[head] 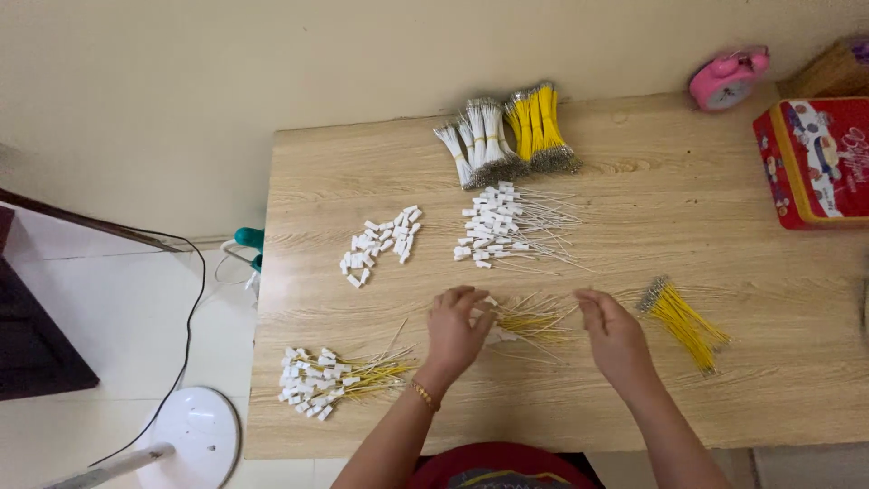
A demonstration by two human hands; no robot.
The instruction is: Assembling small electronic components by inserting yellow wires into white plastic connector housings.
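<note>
While I watched from the head camera, both hands hovered low over the wooden table [769,362], its pale grain running left to right. The left hand [457,330] had its fingers curled down onto a loose heap of yellow wires [534,321] with white plugs; whether it actually pinched one I could not tell, the fingers hid it. A gold bracelet [422,394] sat on that wrist. The right hand [615,340] was half open, fingertips bent toward the same heap, and nothing showed in its grasp.

As for containers, one red tin [810,163] stood at the right edge, lid on, contents hidden, its far side cut off by the frame. A pink alarm clock [729,79] sat behind it, and a brown box corner [837,68] was mostly cropped.

Just right of the right hand lay a tight bundle of yellow wires [685,321] with bare metal tips. Farther back stood bundles of white wires [480,140] and bound yellow bundles [540,127], touching side by side. Between them and the hands lay white-wired plugs [507,231] in a scatter, and left of that a small pile of bare white plastic connectors [380,240]. Near the left front edge rested a finished-looking pile of plugged yellow leads [335,376].

Off the table, a white fan base [195,430] and black cable [190,308] lay on the tiled floor.
</note>
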